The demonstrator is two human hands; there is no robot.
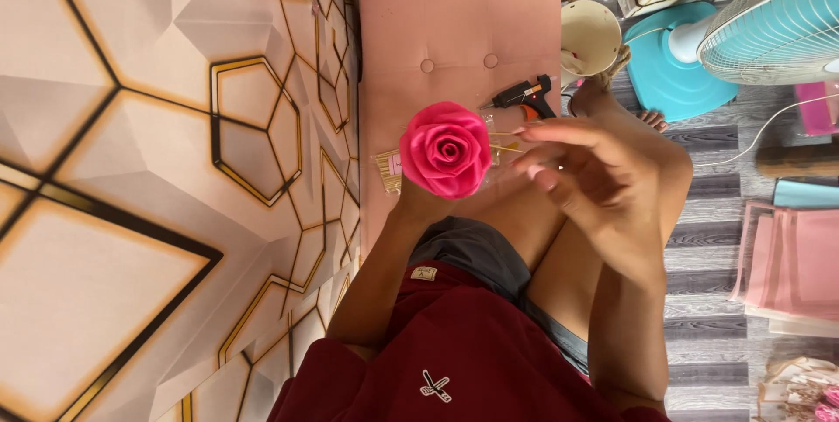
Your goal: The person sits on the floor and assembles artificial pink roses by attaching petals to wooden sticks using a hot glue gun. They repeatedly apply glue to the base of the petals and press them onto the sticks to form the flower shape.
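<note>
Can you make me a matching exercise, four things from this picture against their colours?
Things:
1. folded ribbon rose held up by the left hand
2. hot glue gun on the padded board
3. round base of the standing fan
4. padded rectangular board

Colours:
A. turquoise
B. pale pink
C. bright pink
D. black with orange trigger

Pairs: 1-C, 2-D, 3-A, 4-B

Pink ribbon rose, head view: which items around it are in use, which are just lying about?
In use:
- pink ribbon rose, held up by the left hand
- right hand, open beside the rose
- glue gun and bag of sticks on the pink board

Lying about:
- fan
- cream bowl
- pink paper sheets
</note>
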